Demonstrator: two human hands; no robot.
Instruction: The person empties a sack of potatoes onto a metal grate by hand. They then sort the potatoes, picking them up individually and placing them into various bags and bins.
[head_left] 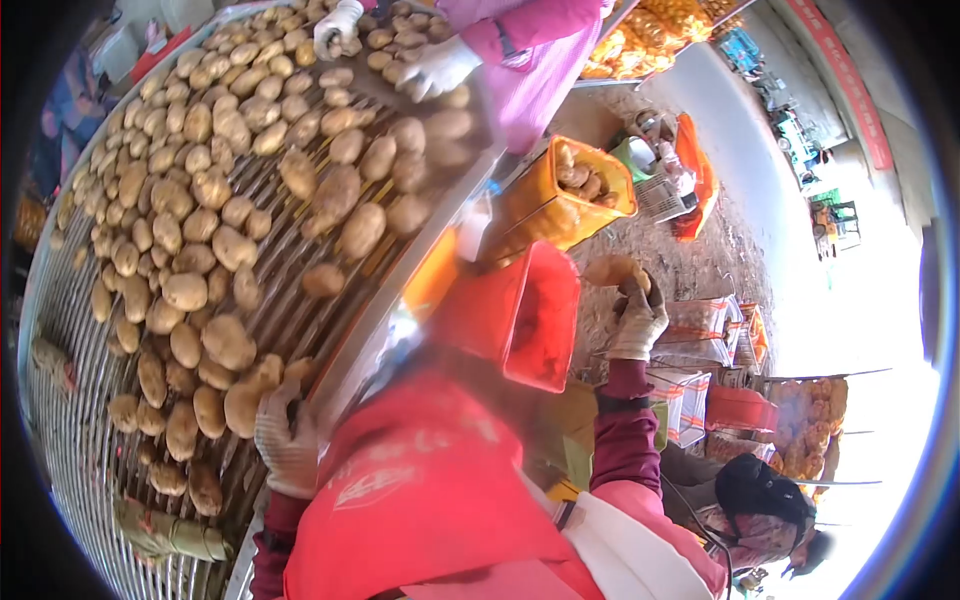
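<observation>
My left hand [286,440], in a pale glove, is at the near edge of a roller table [300,345]. Its fingers curl against a potato [300,371] beside a heap of potatoes [185,290]. Away from the table, my right hand [640,318], gloved too, is closed on a long brown potato [612,270]. That potato is held above the floor, to the right of a red plastic bin [545,320]. The bin stands against the table's side, in front of my red apron [420,480].
Across the table, another person's gloved hands [440,70] handle potatoes. A yellow-orange bag of potatoes [570,190] stands beyond the red bin. White crates [700,330] and stacked mesh sacks [805,420] are to the right. A green-sleeved arm [175,532] reaches over the rollers at lower left.
</observation>
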